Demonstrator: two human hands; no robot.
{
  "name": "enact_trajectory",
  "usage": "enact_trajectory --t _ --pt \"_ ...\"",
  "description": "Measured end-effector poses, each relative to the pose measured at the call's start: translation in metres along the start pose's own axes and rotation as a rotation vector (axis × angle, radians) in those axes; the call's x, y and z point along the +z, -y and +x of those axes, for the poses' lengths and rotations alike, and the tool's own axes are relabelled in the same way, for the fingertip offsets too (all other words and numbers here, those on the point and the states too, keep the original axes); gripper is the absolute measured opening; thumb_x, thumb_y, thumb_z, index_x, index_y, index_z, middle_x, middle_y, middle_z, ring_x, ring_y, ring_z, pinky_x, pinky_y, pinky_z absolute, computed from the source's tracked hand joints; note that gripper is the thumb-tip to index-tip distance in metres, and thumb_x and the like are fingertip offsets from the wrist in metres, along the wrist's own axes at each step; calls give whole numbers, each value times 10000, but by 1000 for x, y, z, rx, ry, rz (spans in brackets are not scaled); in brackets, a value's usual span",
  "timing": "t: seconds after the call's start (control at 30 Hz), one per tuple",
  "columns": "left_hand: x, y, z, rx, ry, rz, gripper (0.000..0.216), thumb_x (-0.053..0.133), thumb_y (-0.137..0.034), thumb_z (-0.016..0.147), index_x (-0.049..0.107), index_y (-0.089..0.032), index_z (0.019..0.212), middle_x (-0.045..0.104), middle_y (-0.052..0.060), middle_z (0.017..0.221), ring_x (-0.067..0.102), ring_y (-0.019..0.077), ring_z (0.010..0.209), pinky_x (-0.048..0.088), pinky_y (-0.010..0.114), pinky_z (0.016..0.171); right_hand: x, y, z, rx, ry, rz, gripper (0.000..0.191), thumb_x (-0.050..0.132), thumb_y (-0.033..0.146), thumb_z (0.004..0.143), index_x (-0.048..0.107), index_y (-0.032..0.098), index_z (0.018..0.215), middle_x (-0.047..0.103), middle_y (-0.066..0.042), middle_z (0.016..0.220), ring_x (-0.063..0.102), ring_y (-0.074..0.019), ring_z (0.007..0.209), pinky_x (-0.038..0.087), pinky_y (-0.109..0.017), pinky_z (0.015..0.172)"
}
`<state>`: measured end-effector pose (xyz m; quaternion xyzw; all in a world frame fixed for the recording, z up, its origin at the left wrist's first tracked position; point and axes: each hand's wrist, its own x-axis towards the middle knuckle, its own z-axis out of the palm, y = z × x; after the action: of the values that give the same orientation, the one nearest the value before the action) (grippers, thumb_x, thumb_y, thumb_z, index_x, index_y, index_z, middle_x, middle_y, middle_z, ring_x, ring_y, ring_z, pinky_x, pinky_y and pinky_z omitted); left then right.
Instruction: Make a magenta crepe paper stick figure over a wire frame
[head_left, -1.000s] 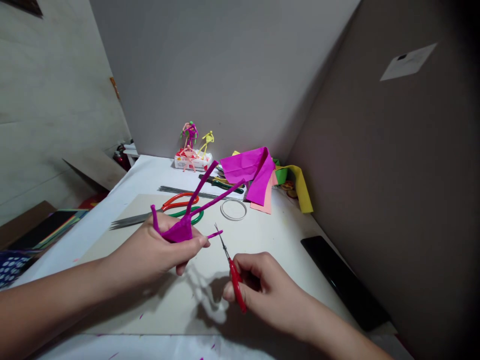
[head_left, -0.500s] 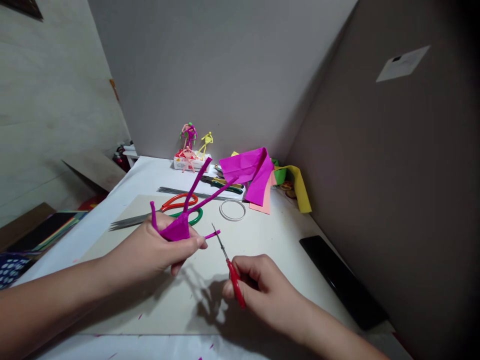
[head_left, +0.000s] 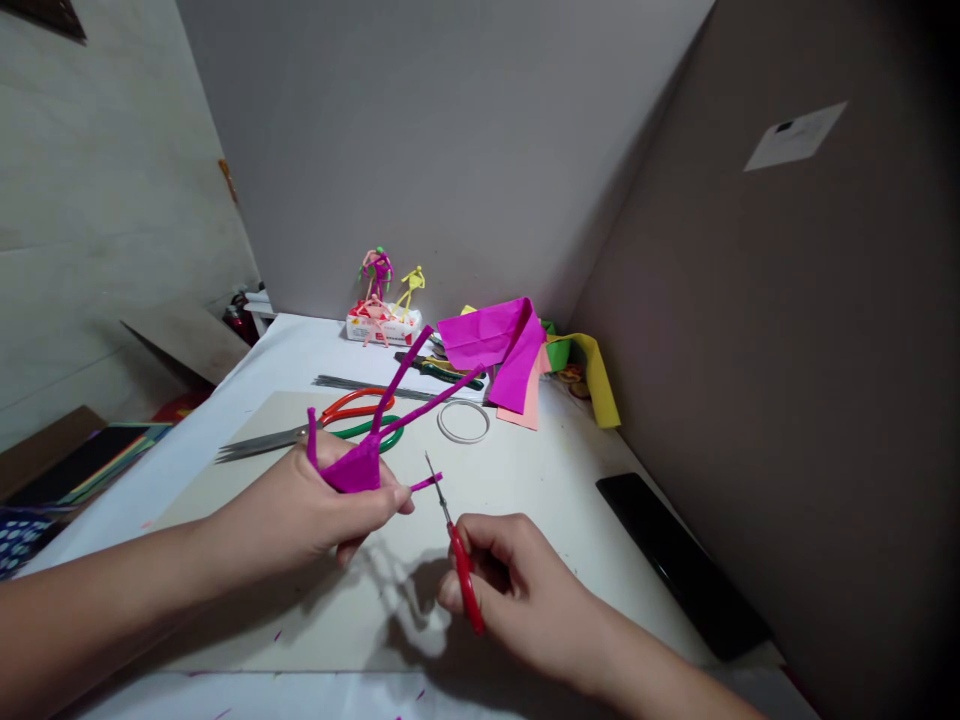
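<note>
My left hand (head_left: 330, 500) is closed on a magenta paper-wrapped figure (head_left: 354, 466), pinching its body. Two long thin limbs of the figure stick up and away, a short one stands at the left, and another short one pokes out to the right past my fingertips. In my right hand (head_left: 510, 590) are small red-handled scissors (head_left: 465, 575), held with the blades pointing up and away. Their blades are at the tip of the short right limb; whether they are parted around it I cannot tell.
Large scissors (head_left: 270, 440) with orange and green handles lie behind my left hand. Further back are pliers (head_left: 442, 372), a white ring (head_left: 463, 422), magenta paper strips (head_left: 517, 350) and small figures on a box (head_left: 382, 326). A black phone-like slab (head_left: 679, 560) lies at right.
The small scissors have shifted slightly left, and their blades now meet the tip of the figure's short limb. The figure and my left hand sit slightly lower and further right.
</note>
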<state>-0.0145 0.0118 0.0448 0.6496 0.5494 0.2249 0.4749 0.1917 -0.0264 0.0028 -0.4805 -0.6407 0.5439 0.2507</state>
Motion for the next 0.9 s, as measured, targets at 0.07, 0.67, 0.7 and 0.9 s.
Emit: enact_trajectory --t 0.07,0.67,0.7,0.9 --pt "1 -1 0 8 11 -8 216 631 -379 735 648 -172 675 485 -78 379 456 96 401 384 208 477 1 0 0 -5 5 5 213 603 241 743 444 187 614 387 69 541 328 -84 535 271 -212 485" --pt "0 -2 -1 -17 5 -26 176 622 -343 723 656 -174 690 470 -87 369 416 85 370 355 206 452 3 0 0 -20 9 40 166 586 191 726 463 179 616 406 69 536 341 -75 520 268 -194 471" --pt "0 -2 -2 -15 12 -29 175 622 -341 728 652 -173 692 467 -87 369 422 88 375 359 207 453 4 0 0 -18 13 50 171 586 192 725 451 183 620 396 72 536 337 -76 522 268 -196 473" --pt "1 -5 -2 -6 -3 -22 195 625 -357 723 649 -168 681 450 -84 364 400 88 386 341 206 456 4 0 -1 -51 -38 22 223 578 255 777 451 178 610 399 61 551 334 -79 535 274 -202 481"
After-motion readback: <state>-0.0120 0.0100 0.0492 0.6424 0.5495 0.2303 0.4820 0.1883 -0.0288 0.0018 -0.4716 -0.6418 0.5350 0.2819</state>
